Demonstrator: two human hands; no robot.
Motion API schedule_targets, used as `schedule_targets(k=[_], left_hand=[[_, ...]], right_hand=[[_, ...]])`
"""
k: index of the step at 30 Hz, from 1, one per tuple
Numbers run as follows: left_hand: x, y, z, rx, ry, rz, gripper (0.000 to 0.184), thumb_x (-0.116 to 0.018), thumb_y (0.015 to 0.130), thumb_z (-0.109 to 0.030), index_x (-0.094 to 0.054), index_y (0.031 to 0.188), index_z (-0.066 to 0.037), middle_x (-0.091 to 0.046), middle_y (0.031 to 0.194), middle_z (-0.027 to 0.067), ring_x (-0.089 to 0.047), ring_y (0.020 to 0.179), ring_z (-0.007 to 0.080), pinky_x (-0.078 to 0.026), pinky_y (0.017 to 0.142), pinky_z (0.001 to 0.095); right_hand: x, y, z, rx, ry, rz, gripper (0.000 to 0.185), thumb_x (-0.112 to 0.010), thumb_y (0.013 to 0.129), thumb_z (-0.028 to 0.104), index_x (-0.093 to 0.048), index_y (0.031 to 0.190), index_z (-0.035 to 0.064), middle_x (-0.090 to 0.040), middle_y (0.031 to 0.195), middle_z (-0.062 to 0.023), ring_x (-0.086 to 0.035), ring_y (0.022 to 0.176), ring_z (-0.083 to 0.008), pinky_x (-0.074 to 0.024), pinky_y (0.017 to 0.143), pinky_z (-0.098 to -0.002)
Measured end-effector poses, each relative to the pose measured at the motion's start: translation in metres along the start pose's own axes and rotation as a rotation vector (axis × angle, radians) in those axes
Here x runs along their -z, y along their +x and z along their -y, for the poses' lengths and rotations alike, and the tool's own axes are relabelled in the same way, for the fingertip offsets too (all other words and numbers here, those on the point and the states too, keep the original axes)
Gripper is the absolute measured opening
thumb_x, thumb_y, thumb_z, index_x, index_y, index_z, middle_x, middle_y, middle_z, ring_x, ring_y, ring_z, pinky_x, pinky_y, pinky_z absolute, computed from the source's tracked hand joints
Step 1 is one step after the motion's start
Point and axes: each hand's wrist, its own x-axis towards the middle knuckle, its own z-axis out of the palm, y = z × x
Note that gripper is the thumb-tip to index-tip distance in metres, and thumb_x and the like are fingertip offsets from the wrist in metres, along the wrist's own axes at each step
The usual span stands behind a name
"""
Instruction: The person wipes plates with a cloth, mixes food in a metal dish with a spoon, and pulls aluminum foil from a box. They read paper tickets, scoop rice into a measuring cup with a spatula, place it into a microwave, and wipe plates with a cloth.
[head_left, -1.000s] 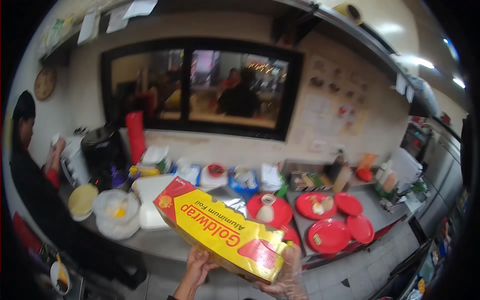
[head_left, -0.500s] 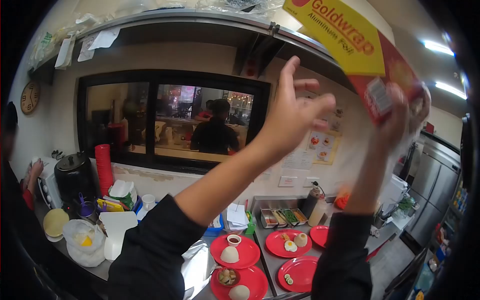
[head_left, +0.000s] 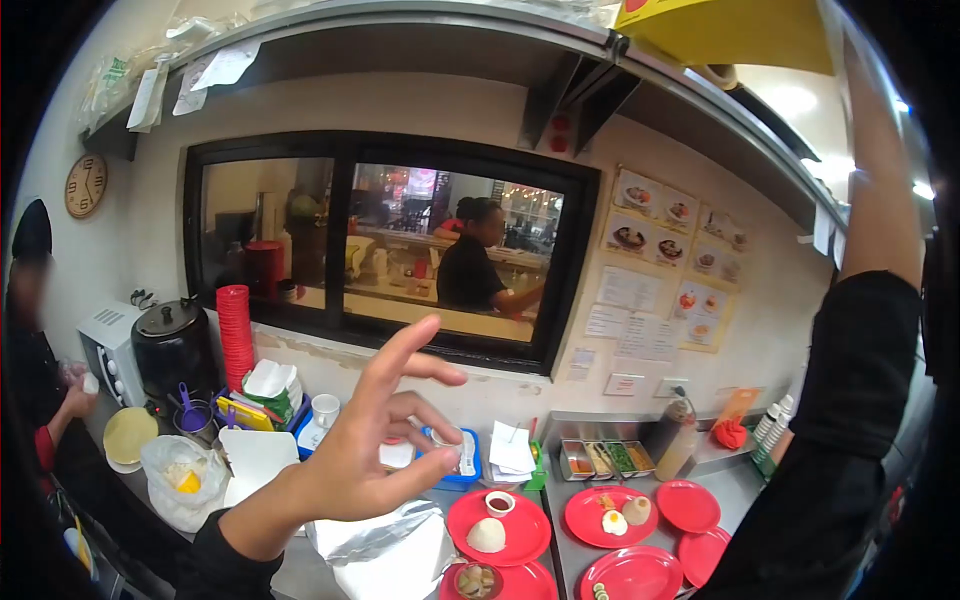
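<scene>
Holding the left hand (head_left: pixel 375 440) in mid-air before the wall and window (head_left: pixel 450 240), thumb and fingers parted in a loose, open curl, with plenty of air up to the shelf (head_left: pixel 420 60). Stretching the right forearm (head_left: pixel 880 190) steeply upward at the far side; cannot tell how the right hand grips, being beyond the top edge of view. Seen up there, near that forearm: the yellow box (head_left: pixel 735 35), cut off by the picture's top and overlapping the shelf's front edge; cannot tell whether touching it. Spread below on the counter (head_left: pixel 735 490), beneath the left wrist: crumpled foil (head_left: pixel 375 540), lying just beside a red plate (head_left: pixel 530 530) with a rice dome (head_left: pixel 487 536) and sauce cup (head_left: pixel 500 503). Running close past that plate's rim: a dark seam (head_left: pixel 554 548), with only a narrow strip between there and the egg plate (head_left: pixel 590 530)
</scene>
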Motion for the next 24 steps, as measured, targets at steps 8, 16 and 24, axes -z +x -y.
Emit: schedule_targets(k=[8, 16, 24], left_hand=[[0.056, -0.064, 0.03, 0.238, 0.015, -0.431, 0.096, -0.06, 0.067, 0.008, -0.003, 0.141, -0.011, -0.045, 0.111, 0.0177, -0.063, 0.074, 0.0222, -0.055, 0.061, 0.0284], [0.042, -0.071, 0.073, 0.418, -0.262, -0.584, 0.084, -0.06, 0.074, -0.003, -0.009, 0.14, -0.009, -0.045, 0.107, 0.0171, -0.062, 0.071, 0.0202, -0.053, 0.06, 0.0273], [-0.012, -0.127, 0.095, 0.585, -0.208, -0.396, 0.073, -0.06, 0.076, 0.002, -0.02, 0.136, -0.006, -0.045, 0.108, 0.015, -0.06, 0.079, 0.0197, -0.053, 0.064, 0.027]], right_hand=[[-0.053, 0.005, -0.01, 0.009, -0.367, 0.115, 0.049, -0.059, 0.082, 0.014, -0.039, 0.126, 0.0066, -0.054, 0.112, -0.0165, -0.055, 0.103, -0.0261, -0.0478, 0.085, -0.0357], [-0.082, -0.018, -0.014, 0.109, -0.515, 0.155, 0.048, -0.057, 0.084, 0.012, -0.038, 0.128, 0.0076, -0.053, 0.117, -0.0184, -0.054, 0.106, -0.027, -0.0472, 0.088, -0.0359], [-0.091, -0.054, -0.008, 0.169, -0.529, 0.142, 0.05, -0.059, 0.085, 0.022, -0.038, 0.13, 0.0172, -0.051, 0.121, -0.0202, -0.056, 0.106, -0.0233, -0.0488, 0.086, -0.033]])
